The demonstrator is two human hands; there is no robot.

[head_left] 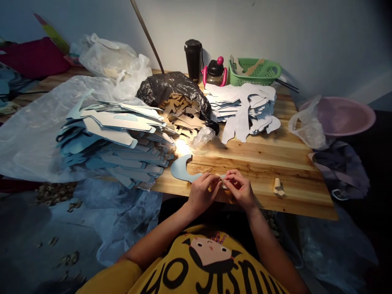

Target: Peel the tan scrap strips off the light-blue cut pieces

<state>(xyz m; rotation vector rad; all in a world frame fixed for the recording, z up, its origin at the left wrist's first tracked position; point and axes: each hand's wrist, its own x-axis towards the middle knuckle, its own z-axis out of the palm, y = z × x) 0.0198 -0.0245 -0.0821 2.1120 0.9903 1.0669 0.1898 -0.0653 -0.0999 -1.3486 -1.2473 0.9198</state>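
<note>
A light-blue curved cut-out piece (180,168) lies at the table's front edge, its hooked end pointing left and its other end running under my fingers. My left hand (202,194) is closed in a pinch on this piece. Just beside it, my right hand (241,191) also pinches at the piece, the fingertips of both hands nearly meeting. A small pale bit shows between the fingertips, too small to name. Left of my hands rises a tall stack of blue-and-white cut-out pieces (122,134).
A black plastic bag (171,83) holds brown cut pieces (183,114). White cut-outs (241,110) are piled at the back right, before a green basket (255,73), a black tumbler (192,61) and a bottle (215,73). A small rolled beige piece (278,187) lies right; a pink basin (346,116) stands beyond.
</note>
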